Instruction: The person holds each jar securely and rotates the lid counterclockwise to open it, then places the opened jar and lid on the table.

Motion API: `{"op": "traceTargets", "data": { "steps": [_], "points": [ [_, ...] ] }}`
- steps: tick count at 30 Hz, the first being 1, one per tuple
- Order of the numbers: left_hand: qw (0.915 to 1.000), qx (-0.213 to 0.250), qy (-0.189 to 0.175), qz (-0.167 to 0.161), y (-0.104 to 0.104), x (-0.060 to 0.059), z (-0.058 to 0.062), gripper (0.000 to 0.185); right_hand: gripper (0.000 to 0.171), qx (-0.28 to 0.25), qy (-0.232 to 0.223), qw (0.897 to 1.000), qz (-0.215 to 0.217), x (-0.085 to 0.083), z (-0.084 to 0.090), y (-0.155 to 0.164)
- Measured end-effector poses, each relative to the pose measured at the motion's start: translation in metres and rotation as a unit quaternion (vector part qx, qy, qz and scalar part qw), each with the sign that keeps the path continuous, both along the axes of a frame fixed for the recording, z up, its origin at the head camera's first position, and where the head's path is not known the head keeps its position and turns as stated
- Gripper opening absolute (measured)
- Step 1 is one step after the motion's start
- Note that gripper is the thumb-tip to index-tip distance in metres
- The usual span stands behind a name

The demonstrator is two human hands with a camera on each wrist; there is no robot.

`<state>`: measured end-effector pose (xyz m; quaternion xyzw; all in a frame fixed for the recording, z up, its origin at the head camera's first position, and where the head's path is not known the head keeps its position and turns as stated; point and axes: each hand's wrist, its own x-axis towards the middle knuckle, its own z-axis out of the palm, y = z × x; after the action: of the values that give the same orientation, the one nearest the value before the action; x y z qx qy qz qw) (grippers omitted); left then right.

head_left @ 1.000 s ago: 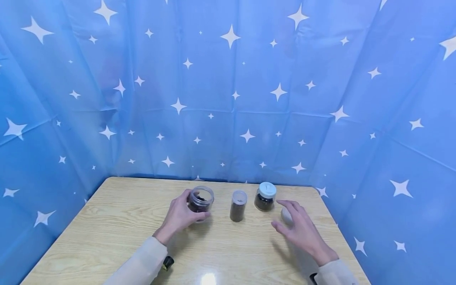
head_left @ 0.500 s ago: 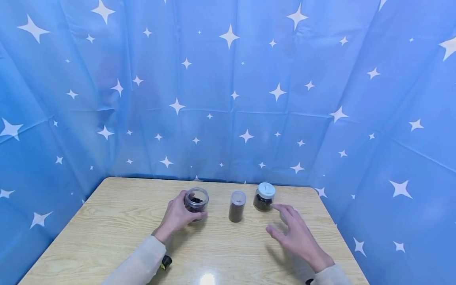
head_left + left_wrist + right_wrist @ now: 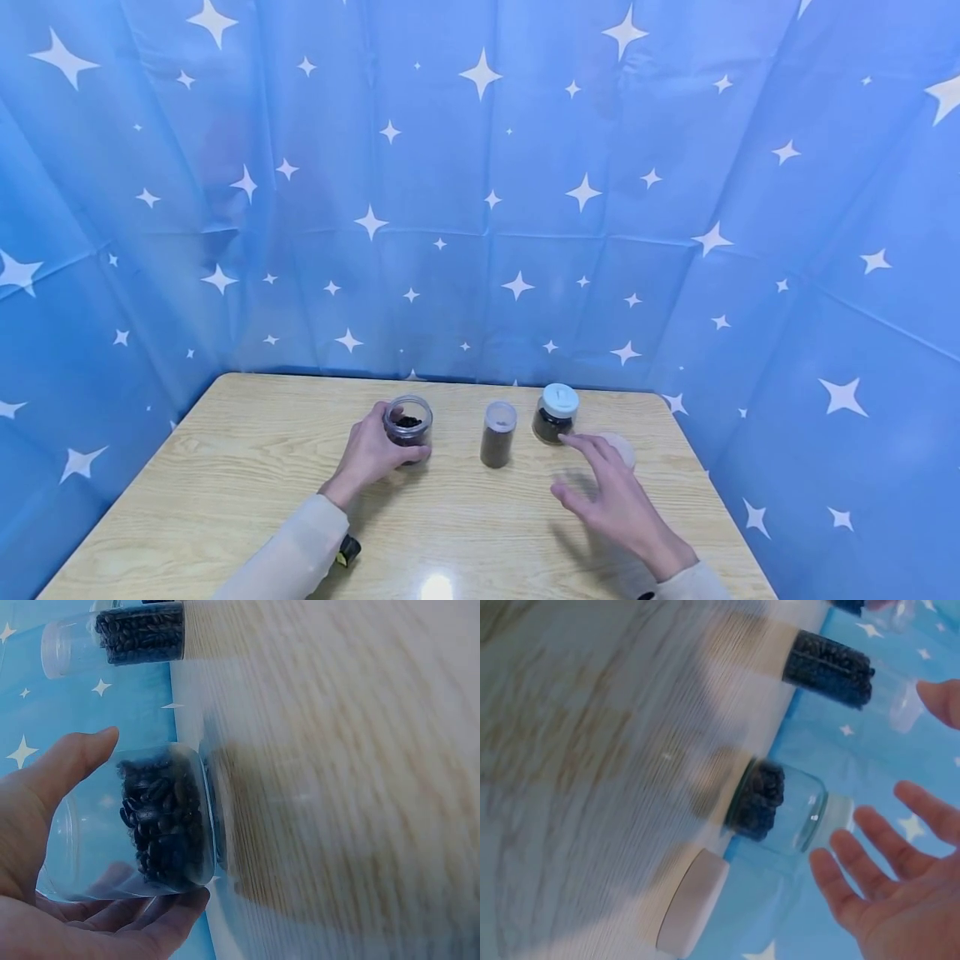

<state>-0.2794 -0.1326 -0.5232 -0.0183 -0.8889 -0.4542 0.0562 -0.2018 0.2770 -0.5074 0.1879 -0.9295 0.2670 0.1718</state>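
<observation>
My left hand (image 3: 371, 454) grips a wide clear jar (image 3: 408, 437) with no lid, its thumb and fingers around the sides. Dark beans (image 3: 161, 825) fill the lower part of that jar, and its base is close to the tabletop in the left wrist view. Over on the right, my right hand (image 3: 611, 504) hovers with fingers spread and holds nothing. Its fingertips are near a small round jar (image 3: 555, 425) with a pale blue lid and dark contents. A loose, round white lid (image 3: 621, 448) lies on the table, partly covered by the right hand in the head view.
Between the two hands stands a narrow clear jar (image 3: 498, 442) of dark contents with a translucent top. A small black object (image 3: 348, 551) is by the left sleeve. Behind the wooden table (image 3: 262, 467) hangs a blue curtain (image 3: 435, 167) with white stars.
My left hand has carried the wide jar slightly left. My right hand has shifted left, leaving more of the white lid uncovered; its fingers stay spread.
</observation>
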Motion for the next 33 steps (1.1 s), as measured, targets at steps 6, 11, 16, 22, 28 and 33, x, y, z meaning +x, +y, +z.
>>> {"op": "traceTargets", "data": {
  "steps": [6,11,16,22,28,33],
  "points": [
    [1.0000,-0.001,-0.006,0.005,-0.001,-0.002,-0.001,0.090,0.077,0.003,0.008,1.000,0.006,0.001,0.000,-0.004],
    [1.0000,0.000,-0.004,0.003,-0.001,-0.003,-0.002,0.093,0.075,0.009,0.013,1.000,0.008,0.001,0.001,-0.007],
    [1.0000,-0.004,-0.002,-0.002,-0.002,-0.003,-0.001,0.101,0.075,0.010,0.012,1.000,0.011,0.001,0.002,-0.010],
    [1.0000,-0.001,0.005,-0.009,-0.003,0.000,0.002,0.109,0.076,0.008,0.012,1.000,0.014,0.002,0.003,-0.013],
    [0.9998,-0.012,0.013,-0.003,-0.003,0.004,0.008,0.120,0.076,0.010,0.013,1.000,0.014,0.003,0.004,-0.015],
    [0.9993,-0.025,0.029,0.002,-0.002,0.011,0.016,0.121,0.075,0.011,0.012,1.000,0.012,0.003,0.006,-0.016]
  ]
}}
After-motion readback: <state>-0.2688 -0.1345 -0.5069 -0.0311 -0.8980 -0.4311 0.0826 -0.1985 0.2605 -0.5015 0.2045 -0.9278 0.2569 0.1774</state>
